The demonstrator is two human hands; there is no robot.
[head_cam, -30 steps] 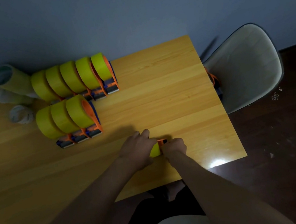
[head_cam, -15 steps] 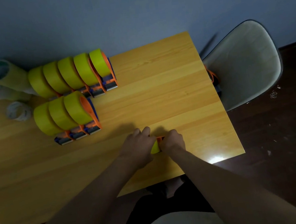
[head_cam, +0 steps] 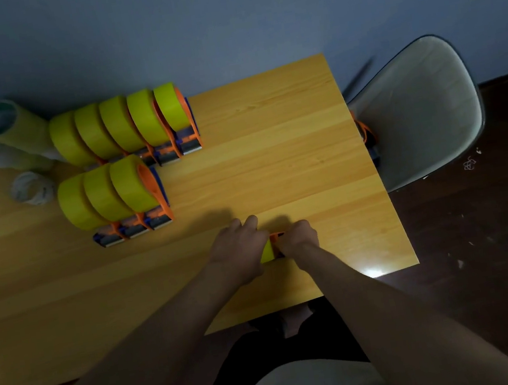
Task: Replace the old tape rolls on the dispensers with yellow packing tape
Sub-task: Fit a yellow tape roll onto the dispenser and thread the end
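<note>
Now little changes: the left hand [head_cam: 238, 248] still grips the yellow tape roll [head_cam: 267, 251], and the right hand [head_cam: 298, 238] still holds the orange dispenser [head_cam: 276, 238] on the desk [head_cam: 274, 162]. I judge the mounting continues.

The scene is dim, with a cool blue cast over the wall. A small hot glare sits on the table [head_cam: 290, 160] at its near right corner, perhaps from a lamp overhead. Soft shadows fall beyond the hands onto the table. Left of the table's far edge, the tubes [head_cam: 0, 132] look blurred and smeared. Straight edges bow toward the frame's borders. The floor right of the table is nearly black.
</note>
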